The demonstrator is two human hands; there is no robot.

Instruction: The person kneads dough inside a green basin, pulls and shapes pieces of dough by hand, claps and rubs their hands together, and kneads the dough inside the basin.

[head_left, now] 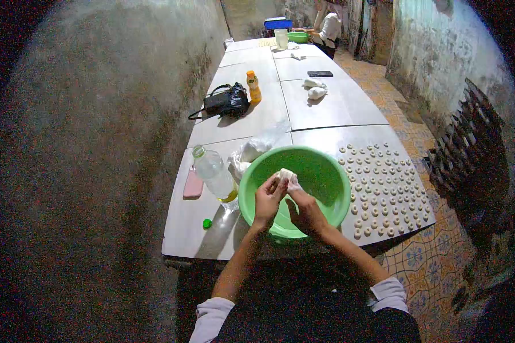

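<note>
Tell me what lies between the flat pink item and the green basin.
A clear bottle stands between the pink item and the basin, in the head view.

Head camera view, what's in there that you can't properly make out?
All in the head view:
Underside of the white lump: hidden by the left hand and right hand.
Part of the green basin: behind those hands.
Inside of the black bag: hidden by its dark plastic.
Label on the orange bottle: too small to read.
</note>
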